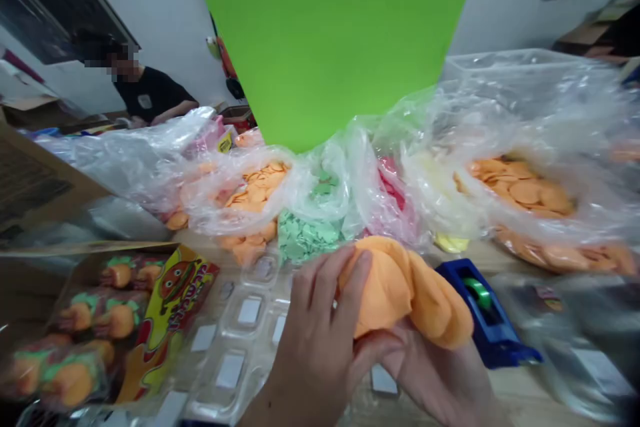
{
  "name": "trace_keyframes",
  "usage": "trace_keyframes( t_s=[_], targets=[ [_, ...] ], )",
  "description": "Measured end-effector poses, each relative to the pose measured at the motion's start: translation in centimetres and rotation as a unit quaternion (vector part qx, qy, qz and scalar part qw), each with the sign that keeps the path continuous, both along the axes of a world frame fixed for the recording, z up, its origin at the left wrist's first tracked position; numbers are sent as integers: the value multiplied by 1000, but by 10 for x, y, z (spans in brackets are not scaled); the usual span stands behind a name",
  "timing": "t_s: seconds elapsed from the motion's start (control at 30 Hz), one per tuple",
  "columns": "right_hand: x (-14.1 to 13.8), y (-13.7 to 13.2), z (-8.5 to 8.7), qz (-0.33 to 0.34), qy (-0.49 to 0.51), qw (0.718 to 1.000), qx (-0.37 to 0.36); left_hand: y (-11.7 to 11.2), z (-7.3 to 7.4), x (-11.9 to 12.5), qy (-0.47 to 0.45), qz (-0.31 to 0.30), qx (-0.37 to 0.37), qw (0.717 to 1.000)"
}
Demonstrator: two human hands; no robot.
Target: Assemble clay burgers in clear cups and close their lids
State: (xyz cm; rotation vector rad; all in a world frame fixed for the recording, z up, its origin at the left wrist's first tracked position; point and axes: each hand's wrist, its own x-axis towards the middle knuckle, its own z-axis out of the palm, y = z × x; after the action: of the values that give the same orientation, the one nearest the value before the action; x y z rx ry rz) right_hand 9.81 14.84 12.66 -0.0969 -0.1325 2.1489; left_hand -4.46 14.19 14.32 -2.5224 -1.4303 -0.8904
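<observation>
Several thin, soft-looking orange round pieces (385, 280) are bunched together between my hands, held above the table. My left hand (320, 327) is closed on them from the left, its fingers bent over the near face. Below and to the right, my right hand (430, 373) cups the same bunch, with its fingers mostly hidden behind the pieces. Under and left of my hands stand clear plastic boxes (240, 340) with small white cards in them. A blue tape dispenser (493, 317) with green tape sits just right of the pieces.
Open plastic bags hold orange pieces (525, 187), green pieces (310, 233) and pink pieces (393, 183) along the back. A burger-printed display box (170, 307) with wrapped burger-like items stands left. A green panel (335, 40) rises behind. Another person (150, 93) sits far left.
</observation>
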Motion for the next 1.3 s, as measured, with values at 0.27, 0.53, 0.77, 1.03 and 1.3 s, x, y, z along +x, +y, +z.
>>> trace_keyframes(
  t_s=[0.27, 0.53, 0.77, 1.03, 1.3],
  targets=[
    [-14, 4, -3, 75, 15, 997, -19, -11, 3, -25, -80, 0, -32, 996],
    [5, -2, -29, 94, -71, 992, -46, 17, -18, -22, -638, 136, -379, 657],
    [84, 0, -47, -112, -235, 943, -207, 4, -59, -16, -465, 107, -531, 700],
    [119, -9, -57, -169, -269, 921, -227, -32, -116, 38, -49, 3, -488, 871],
    [104, -10, -65, -99, -220, 945, -220, -41, -146, 49, 59, 29, -358, 931]
  ],
)
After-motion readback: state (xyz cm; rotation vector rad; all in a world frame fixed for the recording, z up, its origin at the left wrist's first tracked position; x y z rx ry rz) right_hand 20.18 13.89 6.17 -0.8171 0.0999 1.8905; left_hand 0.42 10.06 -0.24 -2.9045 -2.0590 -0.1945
